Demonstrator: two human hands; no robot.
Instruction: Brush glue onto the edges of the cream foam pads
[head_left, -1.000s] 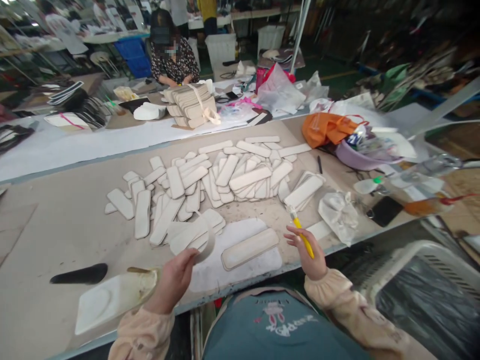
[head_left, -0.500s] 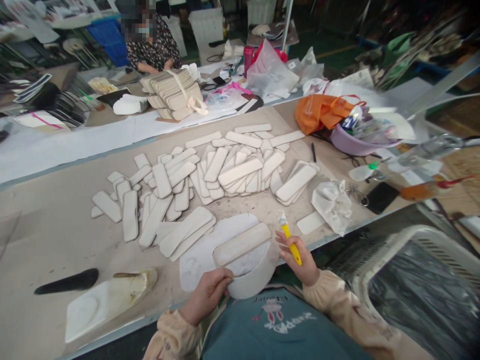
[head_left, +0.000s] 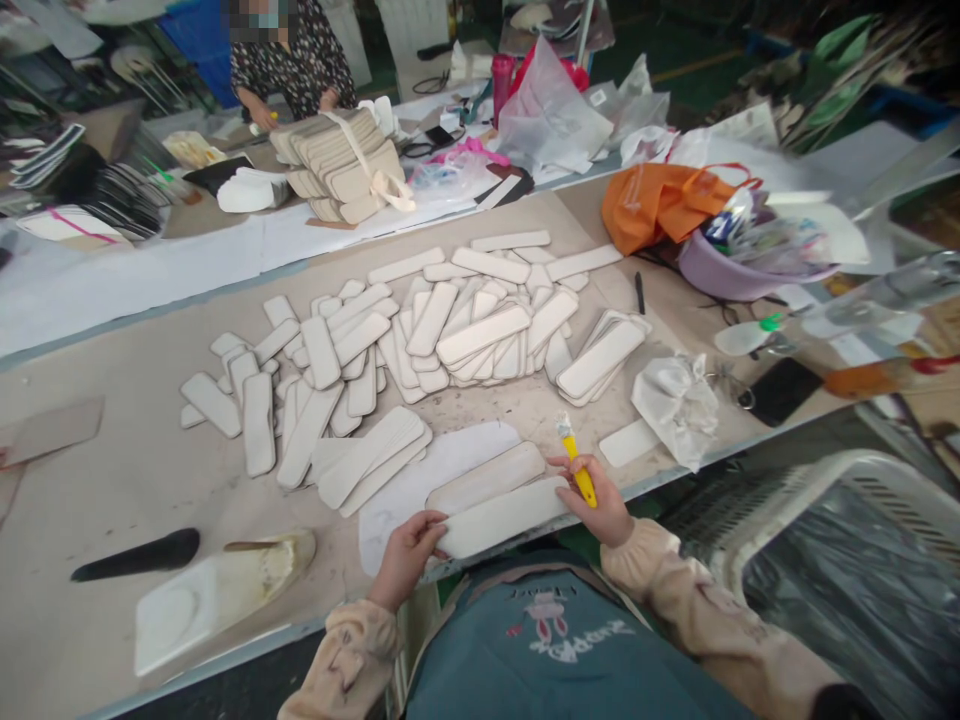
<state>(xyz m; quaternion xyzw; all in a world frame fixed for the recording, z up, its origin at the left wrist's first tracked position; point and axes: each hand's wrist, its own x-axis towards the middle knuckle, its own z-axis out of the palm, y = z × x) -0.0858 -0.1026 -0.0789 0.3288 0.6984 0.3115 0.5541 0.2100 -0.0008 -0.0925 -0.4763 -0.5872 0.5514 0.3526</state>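
My left grip [head_left: 409,545] pinches one end of a long white pad [head_left: 502,517] at the counter's near edge. My right grip [head_left: 604,505] touches the other end while clenched on a yellow-handled brush [head_left: 577,470]. Just behind lies a second pad [head_left: 487,477] on a white sheet [head_left: 420,480]. Beyond, a heap of pads [head_left: 420,350] covers the counter [head_left: 112,470]; farther off sits an orange bag [head_left: 660,205].

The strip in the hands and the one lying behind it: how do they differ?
The held strip is gripped between the left hand and right hand; the other strip lies flat on a white sheet. The held strip looks whiter, the other strip beiger. Both are rounded oblongs.
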